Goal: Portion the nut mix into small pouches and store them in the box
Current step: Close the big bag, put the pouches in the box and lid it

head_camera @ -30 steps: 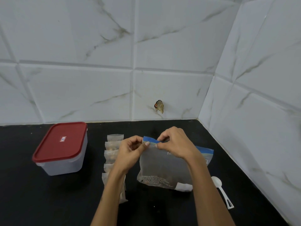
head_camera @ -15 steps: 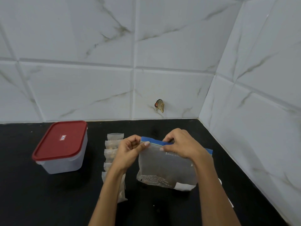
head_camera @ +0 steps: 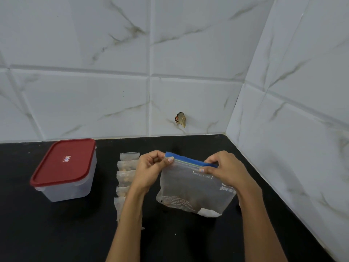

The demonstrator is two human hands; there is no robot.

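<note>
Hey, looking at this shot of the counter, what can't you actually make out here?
All in the head view:
- Lower small pouches: partly hidden by the left hand and forearm.
- Zip bag contents: blurred by the frosted plastic; the print is too small to read.
- Seal under the blue strip: open or closed, cannot tell; the right hand covers one end.
- Box: interior hidden by the red lid.

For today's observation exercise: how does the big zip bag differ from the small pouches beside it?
The zip bag is far larger than the small pouches. It has a blue zip strip; the pouches show none. Both hands, left and right, hold it upright, while the pouches lie flat in a row. Both are translucent plastic holding brownish contents.
</note>
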